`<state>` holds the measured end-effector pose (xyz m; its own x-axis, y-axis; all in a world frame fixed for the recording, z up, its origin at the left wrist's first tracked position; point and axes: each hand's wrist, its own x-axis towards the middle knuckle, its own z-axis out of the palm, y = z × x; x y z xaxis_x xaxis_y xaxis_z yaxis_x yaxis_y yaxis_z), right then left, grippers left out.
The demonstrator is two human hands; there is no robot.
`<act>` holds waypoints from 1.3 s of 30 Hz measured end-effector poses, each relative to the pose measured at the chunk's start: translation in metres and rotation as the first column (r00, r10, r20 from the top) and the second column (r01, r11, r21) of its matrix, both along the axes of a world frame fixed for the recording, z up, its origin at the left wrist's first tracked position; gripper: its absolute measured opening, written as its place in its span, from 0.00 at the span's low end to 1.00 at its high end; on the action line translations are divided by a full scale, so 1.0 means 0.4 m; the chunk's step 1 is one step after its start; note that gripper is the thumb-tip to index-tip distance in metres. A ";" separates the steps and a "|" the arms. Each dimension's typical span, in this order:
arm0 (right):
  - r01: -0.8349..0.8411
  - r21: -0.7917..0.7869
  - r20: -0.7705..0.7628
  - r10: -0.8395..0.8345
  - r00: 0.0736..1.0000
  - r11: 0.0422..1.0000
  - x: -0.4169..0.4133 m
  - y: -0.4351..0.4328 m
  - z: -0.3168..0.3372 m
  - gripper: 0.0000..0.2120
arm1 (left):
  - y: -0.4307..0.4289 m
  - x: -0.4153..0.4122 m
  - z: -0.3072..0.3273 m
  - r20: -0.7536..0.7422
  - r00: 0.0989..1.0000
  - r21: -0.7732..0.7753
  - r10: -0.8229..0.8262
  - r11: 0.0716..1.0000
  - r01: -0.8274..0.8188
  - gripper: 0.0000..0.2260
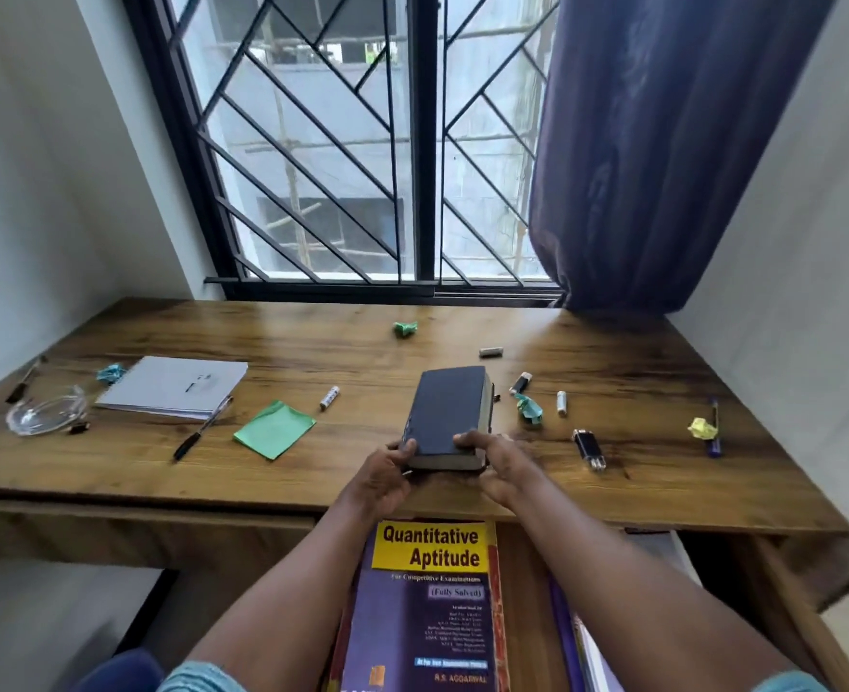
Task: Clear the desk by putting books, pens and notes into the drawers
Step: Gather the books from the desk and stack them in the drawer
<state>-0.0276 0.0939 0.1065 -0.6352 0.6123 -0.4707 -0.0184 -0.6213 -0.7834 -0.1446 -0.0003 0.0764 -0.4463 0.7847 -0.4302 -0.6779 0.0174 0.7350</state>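
Both my hands grip the near end of a thick dark blue book (447, 417) lying on the wooden desk (612, 402): my left hand (387, 474) at its left corner, my right hand (500, 464) at its right. Below the desk edge, an open drawer (522, 591) holds a purple Quantitative Aptitude book (427, 606).
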 end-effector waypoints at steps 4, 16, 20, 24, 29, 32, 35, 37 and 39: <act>0.055 0.052 -0.005 -0.055 0.998 0.997 0.096 -0.013 0.005 0.16 | -0.016 0.069 0.015 -0.084 0.980 -0.116 -0.179 0.979 0.169 0.07; -0.228 0.678 0.361 -0.047 0.931 0.698 0.590 -0.079 -0.070 0.22 | -0.076 0.394 0.062 0.175 0.982 -0.116 -0.076 0.988 0.097 0.50; -0.403 0.801 0.483 -0.080 0.872 0.442 0.764 -0.124 -0.132 0.20 | -0.145 0.522 -0.001 0.156 0.978 -0.163 -0.140 0.973 0.165 0.33; -0.466 0.818 0.498 -0.010 0.867 0.338 0.890 -0.155 -0.203 0.19 | -0.195 0.670 -0.064 0.171 0.947 -0.336 -0.273 0.887 0.317 0.10; -0.502 0.780 0.536 0.015 0.844 0.373 0.980 -0.185 -0.290 0.25 | -0.262 0.768 -0.142 0.218 0.908 -0.360 -0.358 0.835 0.415 0.05; -0.361 0.557 0.486 0.059 0.872 0.748 1.003 -0.206 -0.308 0.36 | -0.286 0.798 -0.162 0.174 0.900 -0.360 -0.399 0.825 0.435 0.10; -0.163 0.150 0.295 0.113 0.949 0.975 1.016 -0.224 -0.298 0.39 | -0.299 0.814 -0.166 0.170 0.880 -0.345 -0.444 0.809 0.476 0.12; -0.157 0.064 0.312 0.130 0.941 0.986 1.025 -0.226 -0.291 0.31 | -0.305 0.819 -0.173 0.162 0.874 -0.368 -0.459 0.793 0.485 0.11; -0.220 0.064 0.431 0.172 0.886 0.973 1.039 -0.223 -0.301 0.25 | -0.304 0.824 -0.186 0.152 0.849 -0.414 -0.507 0.747 0.520 0.13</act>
<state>0.3879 0.0048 -0.0141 -0.5049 0.5585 -0.6582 0.4405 -0.4890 -0.7529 0.1849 -0.1220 0.0022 -0.0116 0.6271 -0.7788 -0.4958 0.6728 0.5491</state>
